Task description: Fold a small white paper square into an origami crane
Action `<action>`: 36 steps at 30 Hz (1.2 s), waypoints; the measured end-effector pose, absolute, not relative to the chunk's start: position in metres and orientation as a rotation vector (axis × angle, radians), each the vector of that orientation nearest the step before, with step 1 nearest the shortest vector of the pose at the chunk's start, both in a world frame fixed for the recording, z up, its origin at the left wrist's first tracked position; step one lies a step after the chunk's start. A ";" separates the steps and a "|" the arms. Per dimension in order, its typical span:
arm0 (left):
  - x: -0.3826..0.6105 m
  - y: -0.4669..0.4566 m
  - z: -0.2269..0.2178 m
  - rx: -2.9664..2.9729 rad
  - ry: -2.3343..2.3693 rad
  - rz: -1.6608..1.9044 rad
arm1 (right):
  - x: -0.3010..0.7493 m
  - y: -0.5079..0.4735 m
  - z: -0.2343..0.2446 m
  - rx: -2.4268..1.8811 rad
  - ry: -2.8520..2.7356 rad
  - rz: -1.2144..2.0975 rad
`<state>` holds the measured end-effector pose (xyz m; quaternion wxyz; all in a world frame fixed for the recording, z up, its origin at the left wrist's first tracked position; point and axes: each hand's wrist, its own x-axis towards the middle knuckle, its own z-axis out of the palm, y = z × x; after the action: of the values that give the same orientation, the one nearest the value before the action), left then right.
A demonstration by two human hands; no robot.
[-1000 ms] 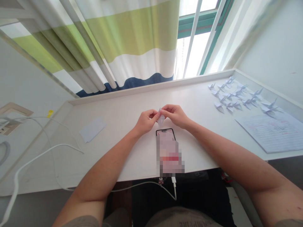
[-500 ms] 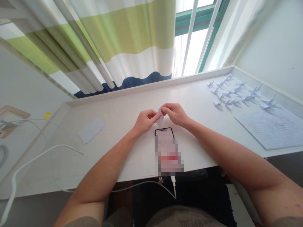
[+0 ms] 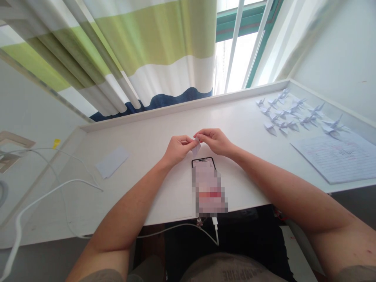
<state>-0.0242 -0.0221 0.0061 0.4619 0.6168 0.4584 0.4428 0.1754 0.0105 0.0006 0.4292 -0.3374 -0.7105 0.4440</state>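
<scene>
A small folded piece of white paper is held just above the desk, beyond the top end of a phone. My left hand pinches its left side between thumb and fingers. From the other side, my right hand grips the upper part, with thumb and fingertips closed on it. The fingers hide much of the paper's top. The phone lies on the desk, its screen blurred out, with a white charging cable plugged into its near end.
Several folded paper cranes stand at the back right of the white desk. Nearer lies a written sheet. Blank paper pieces rest on the left, near a loose white cable. A raised rim runs along the back.
My right fingertips have shifted slightly left over the top of the folded paper, closer to my left fingers. Both hands still hold it.
</scene>
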 end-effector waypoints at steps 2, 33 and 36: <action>-0.025 -0.022 0.006 1.499 1.138 1.089 | 0.174 0.013 -0.002 -0.839 -1.761 1.126; -0.018 -0.025 0.007 1.402 0.942 0.990 | 0.172 0.012 0.002 -0.816 -1.637 1.060; -0.015 -0.026 0.009 1.370 0.919 0.977 | 0.173 0.013 0.004 -0.814 -1.583 1.017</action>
<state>-0.0153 -0.0264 0.0087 0.5748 0.5849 0.3922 0.4169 0.1729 0.0132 0.0036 0.5192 -0.3392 -0.6600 0.4239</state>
